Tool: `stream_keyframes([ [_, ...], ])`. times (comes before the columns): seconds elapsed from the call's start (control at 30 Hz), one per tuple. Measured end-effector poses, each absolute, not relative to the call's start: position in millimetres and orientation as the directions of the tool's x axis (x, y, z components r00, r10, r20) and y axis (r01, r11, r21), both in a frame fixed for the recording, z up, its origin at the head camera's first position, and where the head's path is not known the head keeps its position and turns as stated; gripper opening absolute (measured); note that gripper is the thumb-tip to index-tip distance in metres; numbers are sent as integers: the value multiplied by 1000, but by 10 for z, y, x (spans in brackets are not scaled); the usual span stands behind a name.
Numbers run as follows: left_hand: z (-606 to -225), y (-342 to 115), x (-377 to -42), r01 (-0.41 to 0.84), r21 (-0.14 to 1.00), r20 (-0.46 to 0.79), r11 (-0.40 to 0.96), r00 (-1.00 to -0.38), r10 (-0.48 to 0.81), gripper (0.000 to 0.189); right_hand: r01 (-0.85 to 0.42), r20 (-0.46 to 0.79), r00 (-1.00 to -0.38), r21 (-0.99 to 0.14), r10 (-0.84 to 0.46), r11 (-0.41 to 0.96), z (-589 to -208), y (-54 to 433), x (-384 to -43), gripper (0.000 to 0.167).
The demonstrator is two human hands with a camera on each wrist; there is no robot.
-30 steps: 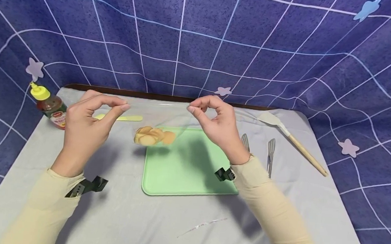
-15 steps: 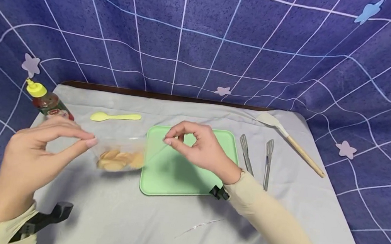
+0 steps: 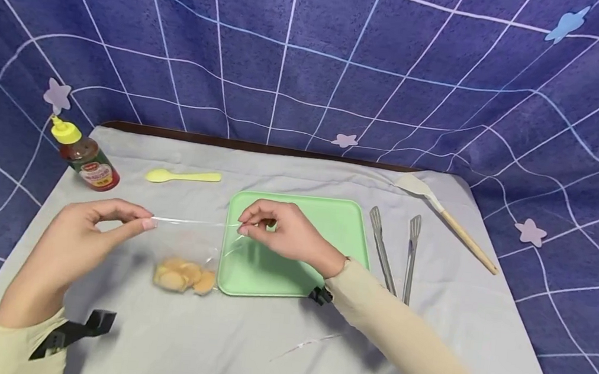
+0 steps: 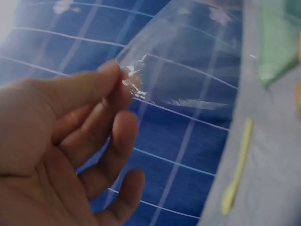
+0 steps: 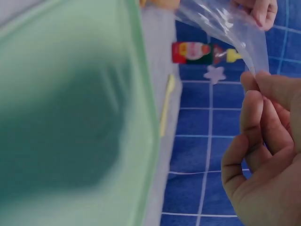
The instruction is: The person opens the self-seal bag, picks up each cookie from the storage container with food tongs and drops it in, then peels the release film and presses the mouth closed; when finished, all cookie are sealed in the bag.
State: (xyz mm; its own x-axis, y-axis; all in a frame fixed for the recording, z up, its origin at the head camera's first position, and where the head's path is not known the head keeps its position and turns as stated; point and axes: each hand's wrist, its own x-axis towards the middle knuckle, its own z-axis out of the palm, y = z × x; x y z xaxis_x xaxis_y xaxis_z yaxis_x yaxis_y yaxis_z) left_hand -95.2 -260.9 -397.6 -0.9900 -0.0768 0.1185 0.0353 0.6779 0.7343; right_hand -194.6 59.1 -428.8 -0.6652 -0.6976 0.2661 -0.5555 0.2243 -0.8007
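A clear plastic bag [image 3: 182, 243] is stretched between my two hands, with several round, pale-brown slices [image 3: 185, 276] gathered at its bottom. My left hand [image 3: 81, 239] pinches the bag's upper left corner between thumb and forefinger. At the opposite upper corner, my right hand [image 3: 290, 234] pinches the film the same way, above the green tray [image 3: 290, 287]. The left wrist view shows the film [image 4: 178, 61] running taut from the fingertips. In the right wrist view the pinched corner narrows to the thumb and forefinger [image 5: 277, 89].
A sauce bottle [image 3: 90, 163] with a yellow cap stands at the back left, near a yellow spoon [image 3: 183, 177]. Metal tongs [image 3: 392, 254] lie right of the tray, then a spatula [image 3: 446, 218] with a wooden handle. A thin clear strip [image 3: 307, 345] lies in front.
Both hands have come down toward me and to the left, carrying the bag. The slices now hang left of the tray instead of over its back left corner.
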Motion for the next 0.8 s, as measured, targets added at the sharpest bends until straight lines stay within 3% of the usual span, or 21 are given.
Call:
stream_keyframes([
  [0.37,-4239,-2809,-1369,14,711,190,703,-967,-173,27,-576,271,-722,-746,-636,336,-4411,191,-2272,9],
  [0.8,-4496,-2996,-1890,-67,648,13,759,-995,-99,35,-453,98,-834,-682,-543,574,-4709,-128,-2680,6],
])
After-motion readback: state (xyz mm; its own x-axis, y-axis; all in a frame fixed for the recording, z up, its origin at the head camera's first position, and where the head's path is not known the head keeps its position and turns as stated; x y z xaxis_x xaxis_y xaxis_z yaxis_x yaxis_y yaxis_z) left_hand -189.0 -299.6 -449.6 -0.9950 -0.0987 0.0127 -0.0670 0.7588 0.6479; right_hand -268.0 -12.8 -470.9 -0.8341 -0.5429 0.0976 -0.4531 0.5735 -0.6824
